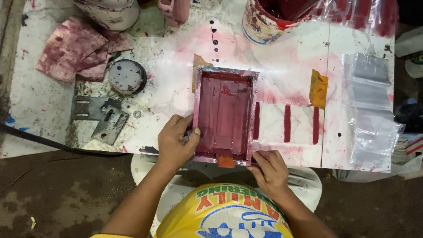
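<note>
Hands gripping a red-coated rectangular frame (224, 117) on a paint-stained table (291, 66)
Left hand (174, 142) clasps its left edge; right hand (269, 169) pinches the near right corner, beside three red stripes (286, 122)

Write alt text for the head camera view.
Two bare hands, left hand and right hand, grip the near corners of a red-inked printing frame on a paint-stained white table. A red paint bucket stands behind it, stained rags to the left.
</note>
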